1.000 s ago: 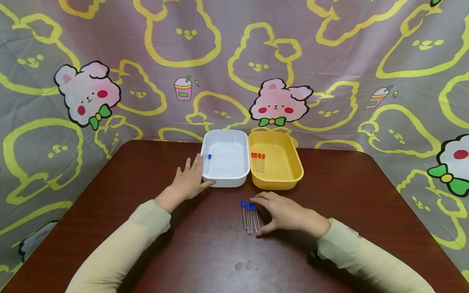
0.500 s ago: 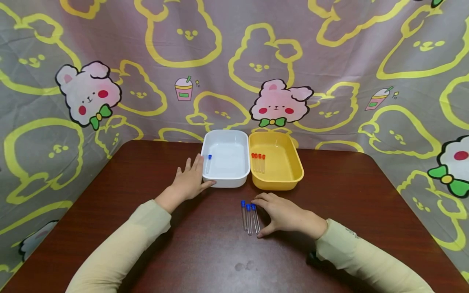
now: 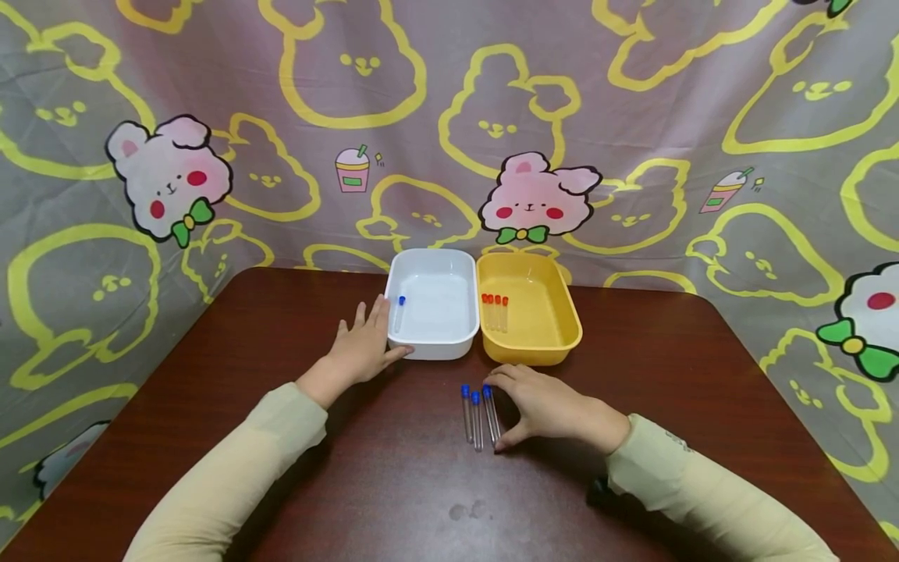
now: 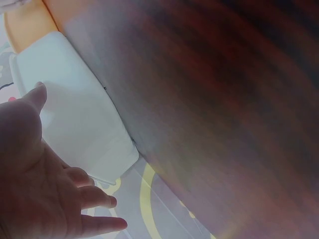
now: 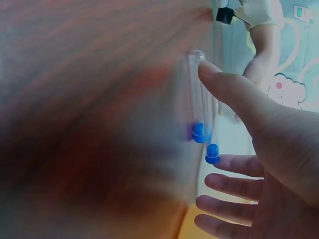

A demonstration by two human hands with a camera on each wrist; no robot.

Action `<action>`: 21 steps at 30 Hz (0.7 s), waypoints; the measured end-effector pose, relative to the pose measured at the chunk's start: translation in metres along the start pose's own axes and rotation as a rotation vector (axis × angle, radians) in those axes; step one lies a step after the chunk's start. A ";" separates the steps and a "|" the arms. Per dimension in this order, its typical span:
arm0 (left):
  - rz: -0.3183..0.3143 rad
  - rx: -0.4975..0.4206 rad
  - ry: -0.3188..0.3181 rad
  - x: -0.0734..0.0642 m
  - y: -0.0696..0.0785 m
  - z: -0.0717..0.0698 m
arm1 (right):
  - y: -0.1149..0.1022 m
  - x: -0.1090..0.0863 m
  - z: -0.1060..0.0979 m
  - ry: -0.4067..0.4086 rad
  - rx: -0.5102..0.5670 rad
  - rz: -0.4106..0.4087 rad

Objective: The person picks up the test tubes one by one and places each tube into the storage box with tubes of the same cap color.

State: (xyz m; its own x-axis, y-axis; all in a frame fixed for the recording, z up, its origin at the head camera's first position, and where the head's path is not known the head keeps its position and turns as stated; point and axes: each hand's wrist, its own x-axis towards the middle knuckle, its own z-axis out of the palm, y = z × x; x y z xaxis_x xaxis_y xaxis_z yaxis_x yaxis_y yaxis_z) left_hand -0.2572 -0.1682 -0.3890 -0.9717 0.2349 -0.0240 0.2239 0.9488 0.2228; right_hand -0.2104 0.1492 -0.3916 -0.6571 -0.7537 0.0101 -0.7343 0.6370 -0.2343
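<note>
My left hand [image 3: 360, 345] rests with spread fingers against the left side of the white bin [image 3: 435, 349], in which one blue-capped test tube [image 3: 401, 303] lies. My right hand [image 3: 551, 404] pinches another blue-capped test tube [image 3: 493, 417] end to end, forefinger at the cap and thumb at the rounded bottom. Two more blue-capped tubes [image 3: 477, 421] lie on the table just left of it. In the right wrist view the held tube's blue cap [image 5: 212, 154] meets the forefinger.
A yellow bin [image 3: 570, 332] stands right of the white one, with several red-capped test tubes [image 3: 497, 312] inside. Both bins are near the back of the dark wooden table [image 3: 337, 484]. Behind hangs a curtain [image 3: 414, 86] with rabbit prints.
The right-hand tube of the three on the table has shifted slightly away from its neighbours, with my right thumb and forefinger at its ends. My left hand stays at the white bin.
</note>
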 end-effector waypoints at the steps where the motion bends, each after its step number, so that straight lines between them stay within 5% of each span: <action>1: -0.001 -0.001 0.000 0.000 0.000 0.000 | 0.000 0.000 -0.002 0.002 -0.002 -0.001; 21: 0.001 -0.019 0.007 0.000 -0.001 0.001 | -0.014 0.024 -0.044 0.061 -0.011 -0.024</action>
State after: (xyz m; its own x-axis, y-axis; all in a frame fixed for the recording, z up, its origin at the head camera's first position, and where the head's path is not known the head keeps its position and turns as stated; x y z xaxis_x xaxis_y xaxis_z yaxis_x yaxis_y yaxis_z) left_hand -0.2573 -0.1689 -0.3898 -0.9721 0.2339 -0.0173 0.2229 0.9444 0.2418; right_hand -0.2235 0.1289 -0.3452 -0.6483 -0.7577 0.0750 -0.7515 0.6210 -0.2226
